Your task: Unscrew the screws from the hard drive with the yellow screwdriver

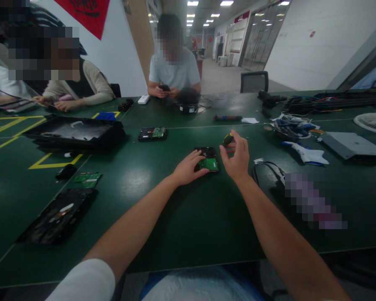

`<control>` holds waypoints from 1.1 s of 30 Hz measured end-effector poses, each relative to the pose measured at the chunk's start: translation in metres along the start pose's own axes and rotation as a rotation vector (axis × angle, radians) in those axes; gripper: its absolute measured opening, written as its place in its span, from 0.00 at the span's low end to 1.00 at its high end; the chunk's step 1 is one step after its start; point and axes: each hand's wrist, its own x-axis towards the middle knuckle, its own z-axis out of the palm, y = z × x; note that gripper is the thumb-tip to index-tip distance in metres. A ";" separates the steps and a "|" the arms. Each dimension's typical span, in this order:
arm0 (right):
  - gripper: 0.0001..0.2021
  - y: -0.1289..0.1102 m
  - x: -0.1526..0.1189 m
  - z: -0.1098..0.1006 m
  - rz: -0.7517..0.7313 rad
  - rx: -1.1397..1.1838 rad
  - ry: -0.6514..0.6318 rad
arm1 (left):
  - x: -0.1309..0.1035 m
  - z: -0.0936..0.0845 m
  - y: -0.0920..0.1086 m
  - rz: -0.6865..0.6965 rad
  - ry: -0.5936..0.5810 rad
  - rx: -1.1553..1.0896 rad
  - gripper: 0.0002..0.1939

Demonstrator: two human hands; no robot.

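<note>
White sleeve (84,278), lower left of the frame, at the near edge; bare forearms (144,213) run from the bottom toward the middle. Green counter (163,234), spanning the frame, bearing every item below. Black tray (78,143), upper left, shallow and open-topped. Black casing (54,221), lower left, lying flat, well away from the hands, probably to leave working room. Silver metal box (354,144), right edge. White-and-blue glove (307,154), right of centre, lying on the counter. Left grip (189,168), centre: thumb and fingers a little apart, closed over the left part of a drive, seemingly to steady it against the counter. Right grip (237,156), just right of centre: thumb and fingers curled in around a small tool, raised just beside the drive, perhaps to keep the tool handy. Drive (210,164), centre, black with a green board at its near side, flat under the left fingers. Second drive (152,133), upper centre-left, similar, untouched. Loose circuit board (88,179), left, green, just beyond the casing. Tool (228,139), yellow and black; its tip cannot be made out.
</note>
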 end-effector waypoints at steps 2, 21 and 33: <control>0.31 -0.001 0.000 0.000 -0.019 0.005 0.006 | 0.000 0.000 0.000 0.002 0.002 0.005 0.35; 0.30 0.001 0.000 0.000 -0.026 -0.003 -0.001 | 0.000 0.001 0.000 0.002 0.000 0.005 0.35; 0.33 0.002 0.000 0.000 -0.031 0.002 0.003 | 0.000 0.000 0.000 0.004 0.000 0.011 0.35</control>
